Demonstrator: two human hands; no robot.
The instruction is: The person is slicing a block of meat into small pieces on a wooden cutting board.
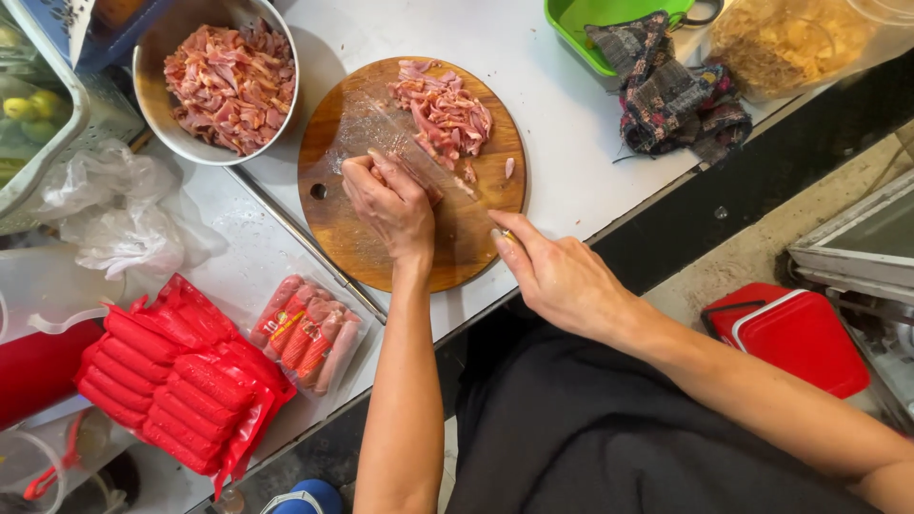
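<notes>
A round wooden cutting board (352, 238) lies on the white counter. My left hand (388, 205) presses down on a strip of pink raw meat (419, 179) in the middle of the board, fingers curled. My right hand (560, 276) is at the board's right edge, closed on a knife handle (505, 234). The blade is blurred and reaches across the board toward my left fingers. A pile of sliced meat (443, 109) sits on the far part of the board.
A metal bowl (150, 109) full of sliced meat stands left of the board. Red sausage packs (176, 385) and an opened sausage pack (305, 333) lie near left. A patterned cloth (666, 90), a green tub (576, 29), crumpled plastic bags (119, 214) and a red box (800, 333) are nearby.
</notes>
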